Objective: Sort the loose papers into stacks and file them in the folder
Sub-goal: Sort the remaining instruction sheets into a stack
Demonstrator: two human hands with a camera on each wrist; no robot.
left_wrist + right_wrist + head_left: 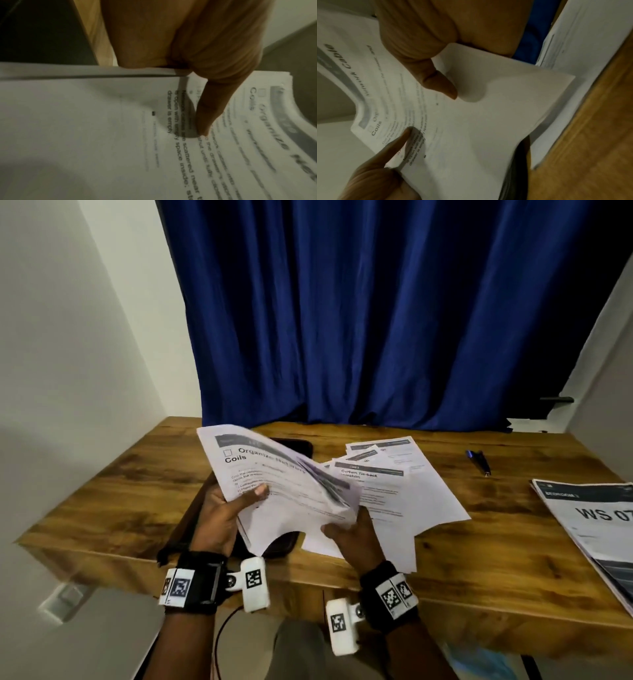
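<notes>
Gripping a curling sheaf of white printed papers (291, 494) above the brown wooden table (445, 559), the left hand (222, 518) pinches its left edge, thumb on top. The right hand (352, 535) pinches its lower right corner. Loose printed sheets (404, 491) lie fanned on the table just right of the sheaf.

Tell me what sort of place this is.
Probably a home desk nook: a wooden table against a blue curtain, with printed papers and a pen on it.

Both hands, left hand (226, 508) and right hand (352, 530), grip a paper sheaf (291, 494) above the table (120, 501).
</notes>
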